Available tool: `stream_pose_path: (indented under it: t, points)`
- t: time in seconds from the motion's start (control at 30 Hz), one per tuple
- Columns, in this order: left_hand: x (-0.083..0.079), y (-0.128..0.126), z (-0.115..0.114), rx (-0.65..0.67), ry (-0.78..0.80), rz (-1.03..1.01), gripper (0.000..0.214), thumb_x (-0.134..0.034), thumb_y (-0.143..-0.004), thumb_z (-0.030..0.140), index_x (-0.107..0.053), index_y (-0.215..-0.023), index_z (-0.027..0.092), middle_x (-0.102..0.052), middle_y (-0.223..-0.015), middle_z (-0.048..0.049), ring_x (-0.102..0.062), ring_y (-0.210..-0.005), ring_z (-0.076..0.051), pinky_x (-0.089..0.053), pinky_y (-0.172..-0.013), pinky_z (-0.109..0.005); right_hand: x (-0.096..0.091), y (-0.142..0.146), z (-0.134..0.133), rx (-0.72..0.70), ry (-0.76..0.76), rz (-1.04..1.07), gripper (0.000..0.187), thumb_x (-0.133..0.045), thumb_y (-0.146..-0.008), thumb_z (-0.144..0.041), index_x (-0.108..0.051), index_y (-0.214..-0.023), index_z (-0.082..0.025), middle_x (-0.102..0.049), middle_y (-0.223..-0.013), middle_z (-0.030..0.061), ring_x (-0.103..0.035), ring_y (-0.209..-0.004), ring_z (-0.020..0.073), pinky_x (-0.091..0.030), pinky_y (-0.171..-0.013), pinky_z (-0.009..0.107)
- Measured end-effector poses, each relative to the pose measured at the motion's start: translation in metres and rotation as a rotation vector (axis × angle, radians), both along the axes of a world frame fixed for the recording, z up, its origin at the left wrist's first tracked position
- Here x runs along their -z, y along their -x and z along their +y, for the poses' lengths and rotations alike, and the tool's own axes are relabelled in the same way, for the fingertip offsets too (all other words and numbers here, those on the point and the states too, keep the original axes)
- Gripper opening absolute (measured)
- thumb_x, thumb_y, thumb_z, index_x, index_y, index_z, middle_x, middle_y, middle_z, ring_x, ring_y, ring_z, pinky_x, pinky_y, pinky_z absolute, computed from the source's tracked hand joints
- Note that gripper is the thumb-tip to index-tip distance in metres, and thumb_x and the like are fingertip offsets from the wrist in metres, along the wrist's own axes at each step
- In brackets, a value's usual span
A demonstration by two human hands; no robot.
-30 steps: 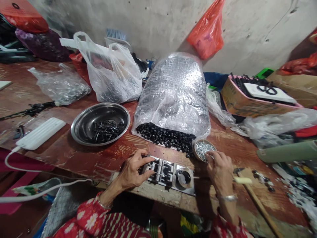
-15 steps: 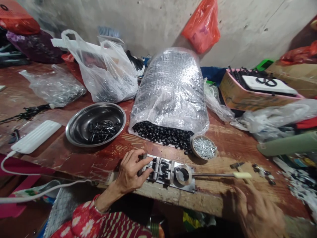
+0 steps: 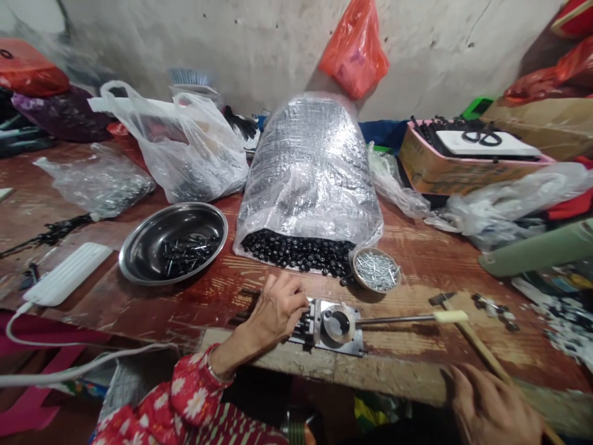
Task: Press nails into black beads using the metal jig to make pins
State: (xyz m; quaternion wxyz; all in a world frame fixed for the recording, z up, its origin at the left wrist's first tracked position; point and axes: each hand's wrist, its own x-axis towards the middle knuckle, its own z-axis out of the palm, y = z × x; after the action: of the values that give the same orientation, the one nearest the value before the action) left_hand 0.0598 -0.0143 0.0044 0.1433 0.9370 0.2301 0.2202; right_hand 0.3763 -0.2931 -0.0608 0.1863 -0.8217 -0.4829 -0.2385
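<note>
My left hand (image 3: 278,311) is curled over the left half of a small metal jig (image 3: 337,326) fixed at the bench's front edge. A thin lever rod with a cream tip (image 3: 451,316) sticks out of the jig to the right. My right hand (image 3: 491,408) is low at the bench's front right, with its fingers closed over the wooden handle of a hammer (image 3: 482,349). Just behind the jig stand a round tin of small silver pins (image 3: 376,271) and a big clear bag spilling black beads (image 3: 301,250).
A steel bowl (image 3: 139,247) holding black pins sits to the left, with a white power strip (image 3: 67,272) and its cable beyond it. Plastic bags (image 3: 185,154) crowd the back of the wooden bench (image 3: 417,247). A cardboard box with scissors (image 3: 463,161) and loose parts lie at the right.
My right hand left the pin tin and dropped down right to the hammer handle. My left hand slid right, further over the jig. The view shifted slightly.
</note>
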Motion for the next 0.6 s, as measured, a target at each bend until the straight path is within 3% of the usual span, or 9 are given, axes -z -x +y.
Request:
stream_pose_path:
  t: [0.17,0.37,0.47,0.6]
  points:
    - [-0.001,0.005,-0.001,-0.001,0.045,-0.023,0.013,-0.064,-0.097,0.021,-0.074,-0.089,0.021,-0.067,-0.096,-0.0056,-0.052,-0.093,-0.023,-0.033,-0.076,-0.039,-0.014,0.004,0.019,0.068,-0.105,-0.140,0.031,-0.061,-0.097,-0.032,-0.068,-0.124,-0.018,-0.074,-0.115,0.0171,-0.068,-0.109,0.0367,-0.050,-0.098,0.051]
    - [-0.002,0.029,-0.002,-0.090,0.026,-0.125,0.015,-0.061,-0.099,0.023,-0.075,-0.101,0.023,-0.069,-0.105,-0.0059,-0.055,-0.098,-0.022,-0.038,-0.082,-0.039,-0.043,0.002,0.067,-0.083,-0.048,-0.076,0.049,-0.056,-0.100,-0.044,-0.061,-0.138,-0.014,-0.060,-0.141,0.0207,-0.051,-0.137,0.0375,-0.041,-0.113,0.053]
    - [0.000,0.050,0.004,-0.169,0.007,-0.139,0.016,-0.060,-0.100,0.027,-0.074,-0.106,0.025,-0.069,-0.107,-0.0059,-0.057,-0.101,-0.023,-0.040,-0.086,-0.039,-0.045,-0.003,0.086,-0.147,0.067,-0.092,0.045,-0.044,-0.103,-0.049,-0.069,-0.121,-0.016,-0.065,-0.131,0.0195,-0.049,-0.135,0.0376,-0.042,-0.107,0.053]
    - [0.008,0.075,0.010,-0.154,0.010,-0.089,0.027,-0.064,-0.098,0.038,-0.070,-0.121,0.026,-0.066,-0.127,-0.0086,-0.056,-0.116,-0.027,-0.043,-0.095,-0.042,-0.045,-0.004,0.088,-0.173,0.192,-0.094,0.050,-0.034,-0.103,-0.051,-0.074,-0.092,-0.024,-0.070,-0.104,0.0149,-0.058,-0.108,0.0329,-0.042,-0.092,0.049]
